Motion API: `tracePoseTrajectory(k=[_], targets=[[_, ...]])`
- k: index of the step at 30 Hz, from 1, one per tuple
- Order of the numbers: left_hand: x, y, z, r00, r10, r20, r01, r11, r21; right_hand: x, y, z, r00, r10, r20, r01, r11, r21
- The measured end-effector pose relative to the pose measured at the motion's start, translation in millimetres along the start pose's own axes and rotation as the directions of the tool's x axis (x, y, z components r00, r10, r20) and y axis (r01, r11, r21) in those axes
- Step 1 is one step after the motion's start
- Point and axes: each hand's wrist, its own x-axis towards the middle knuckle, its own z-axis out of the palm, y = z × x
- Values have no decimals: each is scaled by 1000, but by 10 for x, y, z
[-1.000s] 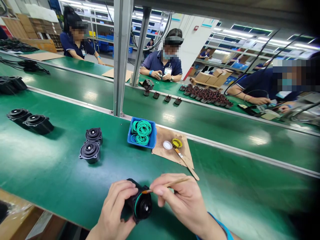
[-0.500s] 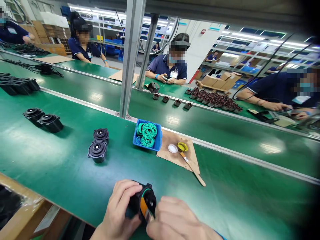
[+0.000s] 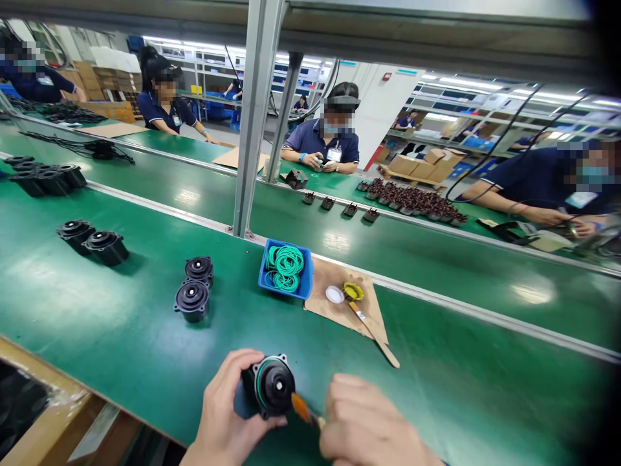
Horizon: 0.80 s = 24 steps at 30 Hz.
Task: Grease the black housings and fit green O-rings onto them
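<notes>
My left hand (image 3: 228,411) is wrapped round a black round plastic housing (image 3: 276,386), tilted so its stepped top with a pale centre faces me. A green rubber ring (image 3: 259,383) sits around that top, inside the rim with its screw lugs. My right hand (image 3: 369,421) is closed on a brush (image 3: 301,409), whose orange-brown bristles touch or nearly touch the right edge of the housing. Most of the brush handle is hidden in my fist. Ahead lie a blue bin (image 3: 286,296) of green rings (image 3: 287,261) and, to its right, a second brush (image 3: 373,334) on cardboard (image 3: 323,309).
Two similar housings (image 3: 193,299) stand to the left, another pair (image 3: 105,247) beyond them, and several more at far left. A yellow-rimmed pot (image 3: 353,291) and a white lid (image 3: 334,294) rest on the cardboard. A metal post (image 3: 255,129) rises behind the bin. Co-workers sit across the line.
The brush has moved from across the housing's top out to its right edge, with my right hand drawn rightward. The housing's top now faces me more openly. The view has tilted slightly.
</notes>
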Motion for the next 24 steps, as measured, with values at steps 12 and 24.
tracePoseTrajectory(k=[12,24], targets=[[22,9,25,988,-153,4,153,988,-26,104,175,117,900,434,-39,-423,893,155],[-17,63,14,996,85,-36,-74,969,237,286,-47,407,781,557,284,-551,828,-108]])
